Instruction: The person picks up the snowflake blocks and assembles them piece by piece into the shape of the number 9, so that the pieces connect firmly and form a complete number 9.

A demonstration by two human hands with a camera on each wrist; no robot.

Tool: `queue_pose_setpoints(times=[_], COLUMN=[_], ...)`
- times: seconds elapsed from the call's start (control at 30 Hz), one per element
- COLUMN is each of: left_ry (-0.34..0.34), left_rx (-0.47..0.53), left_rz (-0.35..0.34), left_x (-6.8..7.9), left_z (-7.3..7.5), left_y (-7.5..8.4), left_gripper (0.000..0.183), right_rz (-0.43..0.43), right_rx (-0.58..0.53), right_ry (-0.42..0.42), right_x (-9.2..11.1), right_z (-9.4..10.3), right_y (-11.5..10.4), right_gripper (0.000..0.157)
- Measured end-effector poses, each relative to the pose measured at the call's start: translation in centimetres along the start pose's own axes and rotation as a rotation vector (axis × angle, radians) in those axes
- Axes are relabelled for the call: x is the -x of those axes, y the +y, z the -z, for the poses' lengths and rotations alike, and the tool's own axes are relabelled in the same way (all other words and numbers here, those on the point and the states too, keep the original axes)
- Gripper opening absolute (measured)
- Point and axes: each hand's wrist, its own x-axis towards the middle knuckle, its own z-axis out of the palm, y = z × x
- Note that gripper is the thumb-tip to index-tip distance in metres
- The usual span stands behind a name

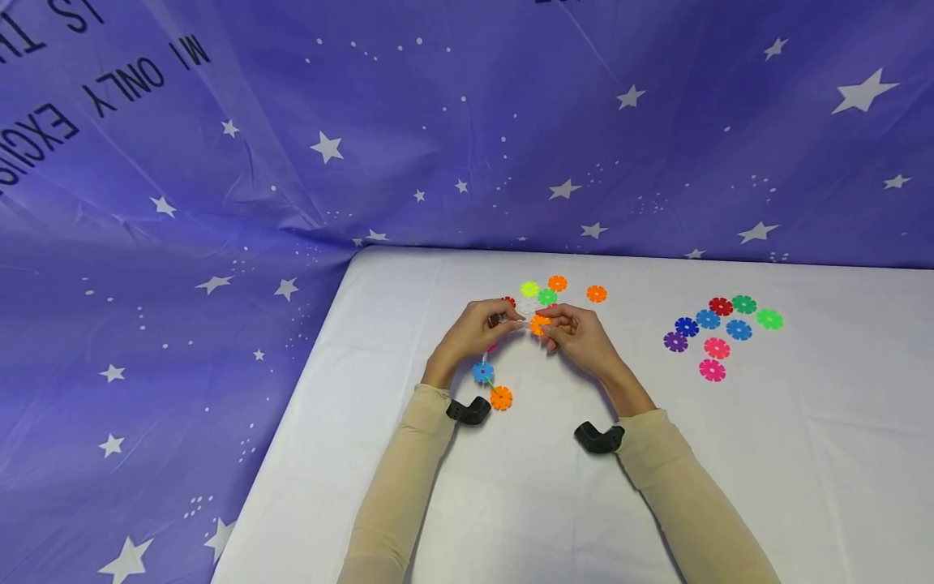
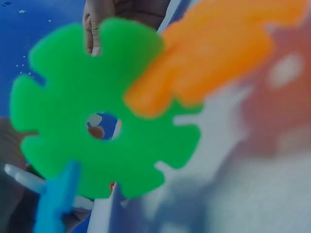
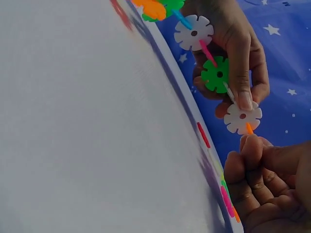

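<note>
My left hand [image 1: 474,328] grips a chain of notched plastic discs slotted edge to edge. In the right wrist view its thumb lies by a white disc [image 3: 233,120] at the near end, below a green disc [image 3: 209,76] and another white disc [image 3: 183,35]. My right hand [image 1: 584,341] pinches an orange disc [image 1: 537,326], whose edge meets that lower white disc. The chain's far end hangs by my left wrist, with a blue disc [image 1: 477,375] and an orange disc [image 1: 505,404]. Close to the left wrist camera looms a green disc [image 2: 58,107].
Loose discs lie behind my hands, among them a yellow one [image 1: 527,290] and an orange one [image 1: 593,297]. To the right is a group of several discs, including a pink one [image 1: 711,375]. A starry blue curtain [image 1: 452,146] borders the white tablecloth [image 1: 540,503].
</note>
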Motion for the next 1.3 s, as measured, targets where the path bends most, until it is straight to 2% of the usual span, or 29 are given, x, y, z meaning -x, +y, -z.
queue_pose_setpoints(times=[0.3, 0.53, 0.77, 0.9, 1.17, 1.3], left_ry=[0.030, 0.044, -0.004, -0.056, -0.077, -0.122], left_rx=[-0.033, -0.058, -0.030, 0.011, 0.003, 0.010], left_rz=[-0.025, -0.031, -0.009, 0.010, 0.139, 0.159], left_x=[-0.1, -0.2, -0.3, -0.2, 0.9, 1.3], left_z=[-0.5, -0.9, -1.0, -0.2, 2.5, 3.4], left_y=[0.0, -0.1, -0.1, -0.3, -1.4, -1.8], left_gripper=[0.010, 0.011, 0.011, 0.011, 0.011, 0.022], right_rz=[-0.005, -0.012, -0.011, 0.017, 0.099, 0.129], right_rx=[0.014, -0.001, 0.038, 0.061, 0.291, 0.430], right_ry=[0.021, 0.051, 0.065, 0.060, 0.061, 0.056], right_x=[-0.2, -1.1, -1.2, -1.3, -1.8, -2.7], right_z=[-0.1, 0.0, -0.2, -0.3, -0.8, -1.1], right_y=[0.4, 3.0, 3.2, 3.0, 3.1, 3.2], right_gripper=[0.027, 0.027, 0.025, 0.028, 0.029, 0.025])
